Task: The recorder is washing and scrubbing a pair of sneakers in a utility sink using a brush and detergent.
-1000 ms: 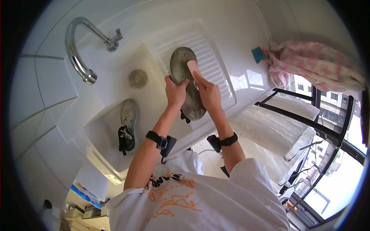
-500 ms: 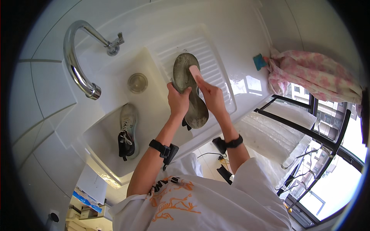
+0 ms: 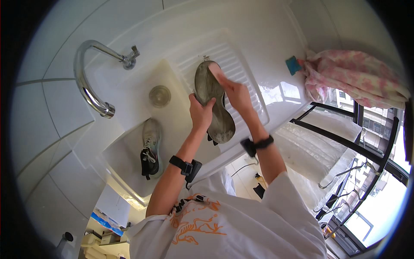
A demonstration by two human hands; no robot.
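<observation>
A shoe (image 3: pixel 222 123) is held with its dirty grey sole turned up over the ribbed washboard (image 3: pixel 241 75) of the white sink. My left hand (image 3: pixel 201 113) grips it by the side at the narrow middle, thumb lying across the sole. In my right hand (image 3: pixel 238 97) is a pink scrubbing brush (image 3: pixel 218 73), pressed to the upper end of the sole; its bristles are hidden underneath. The other shoe (image 3: pixel 151 144), grey with pale laces and a black heel, rests in the basin to the left, apart from both hands.
A chrome faucet (image 3: pixel 88 86) arches over the basin's left side, above a round drain (image 3: pixel 160 96). At the right hang a pink floral cloth (image 3: pixel 349 75) and a teal sponge (image 3: pixel 293 65). Black metal framing (image 3: pixel 340 140) and windows stand beyond.
The brush has moved up the sole toward its far end, with my right hand following. My left hand keeps its hold on the shoe. The whole view has shifted slightly.
</observation>
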